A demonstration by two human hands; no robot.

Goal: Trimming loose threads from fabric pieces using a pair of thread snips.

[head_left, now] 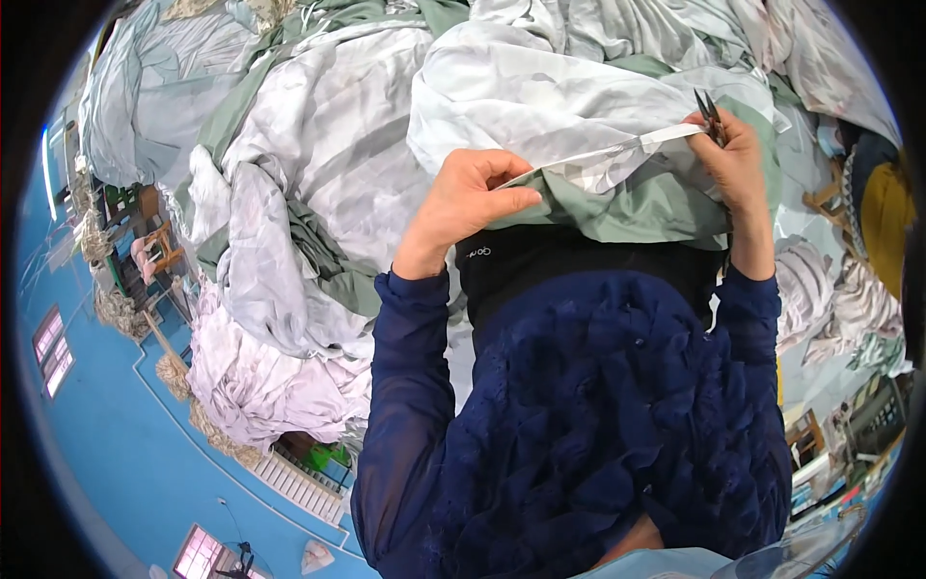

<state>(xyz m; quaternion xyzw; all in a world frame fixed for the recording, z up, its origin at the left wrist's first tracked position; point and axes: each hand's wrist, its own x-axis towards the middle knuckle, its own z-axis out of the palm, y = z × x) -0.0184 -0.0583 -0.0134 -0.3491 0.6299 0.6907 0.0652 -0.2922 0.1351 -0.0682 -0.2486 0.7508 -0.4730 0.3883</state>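
My left hand (467,201) is closed, thumb and fingers pinching the edge of a green and white fabric piece (637,207) in front of my waist. My right hand (735,159) grips dark thread snips (710,118), their pointed blades apart and facing away from me. Its fingers also hold the far end of the same fabric edge. Between both hands a narrow white strip (617,152) along that edge runs fairly taut, while the green side hangs down toward me. Just beyond lies a big heap of pale printed fabric (540,87).
White and grey fabric with green borders (318,116) piles up on the left and far side. A pinkish fabric heap (260,372) lies lower left, over a blue floor (125,463). At the right are more crumpled cloths (805,289) and a mustard-yellow cloth (883,227).
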